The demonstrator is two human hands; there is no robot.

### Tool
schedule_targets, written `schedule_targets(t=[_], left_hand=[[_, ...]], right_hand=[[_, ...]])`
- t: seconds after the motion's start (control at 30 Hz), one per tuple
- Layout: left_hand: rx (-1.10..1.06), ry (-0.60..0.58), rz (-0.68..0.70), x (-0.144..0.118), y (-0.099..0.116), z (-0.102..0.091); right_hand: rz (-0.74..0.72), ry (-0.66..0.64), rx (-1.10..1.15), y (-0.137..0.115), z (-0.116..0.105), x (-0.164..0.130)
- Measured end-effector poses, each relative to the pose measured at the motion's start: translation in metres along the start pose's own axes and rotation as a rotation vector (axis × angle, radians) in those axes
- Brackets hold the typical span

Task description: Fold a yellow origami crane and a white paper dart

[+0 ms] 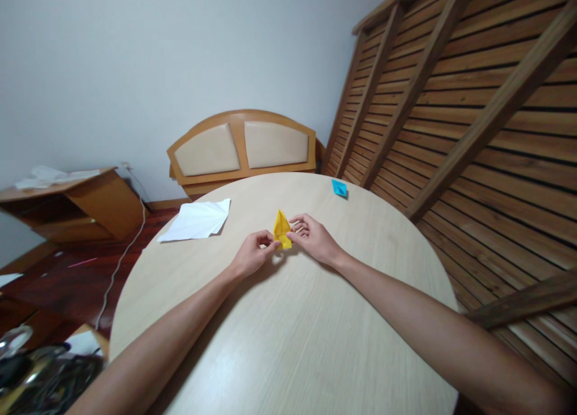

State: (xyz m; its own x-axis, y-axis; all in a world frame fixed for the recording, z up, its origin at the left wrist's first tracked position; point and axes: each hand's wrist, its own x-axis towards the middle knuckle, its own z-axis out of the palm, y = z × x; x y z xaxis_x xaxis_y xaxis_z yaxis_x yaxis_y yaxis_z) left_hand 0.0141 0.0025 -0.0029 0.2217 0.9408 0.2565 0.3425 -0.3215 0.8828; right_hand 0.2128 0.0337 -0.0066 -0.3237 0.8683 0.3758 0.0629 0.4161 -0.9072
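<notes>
Both hands meet over the middle of the round table [288, 343], and between them is a small folded yellow paper [282, 228]. The left hand [252, 255] pinches the lower left edge of the paper with thumb and forefinger, the other fingers curled in. The right hand [313, 237] holds the lower right edge in the same way, with its fingers a little more spread. The paper stands with its point up, and its bottom seems to be just above the table or touching it; I cannot tell which. To the left lies a creased white sheet [198, 221]. A small blue folded paper [339, 188] lies near the far edge, well apart from the hands.
</notes>
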Motion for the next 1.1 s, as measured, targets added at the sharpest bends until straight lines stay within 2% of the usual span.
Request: schedule_targets(t=[0.13,0.3,0.6,0.73,1.1], left_hand=[[-0.022,0.056,-0.023,0.0020,-0.0024,-0.0012],[-0.112,0.004,-0.029,0.0009,-0.0013,0.0005],[-0.131,-0.093,-0.006,-0.0035,0.0004,0.0015],[-0.110,-0.091,0.033,-0.0038,0.0001,0.0024],[-0.363,-0.103,-0.061,-0.0044,0.0075,0.0037]], right_hand=[[-0.035,0.014,-0.090,-0.0005,-0.0009,-0.0003],[-0.044,-0.015,-0.107,-0.0038,-0.0010,-0.0016],[-0.067,-0.051,-0.150,-0.0044,-0.0025,-0.0019],[-0.058,-0.092,-0.127,-0.0033,-0.0012,-0.0031],[-0.099,-0.118,-0.143,-0.0088,0.0018,-0.0048]])
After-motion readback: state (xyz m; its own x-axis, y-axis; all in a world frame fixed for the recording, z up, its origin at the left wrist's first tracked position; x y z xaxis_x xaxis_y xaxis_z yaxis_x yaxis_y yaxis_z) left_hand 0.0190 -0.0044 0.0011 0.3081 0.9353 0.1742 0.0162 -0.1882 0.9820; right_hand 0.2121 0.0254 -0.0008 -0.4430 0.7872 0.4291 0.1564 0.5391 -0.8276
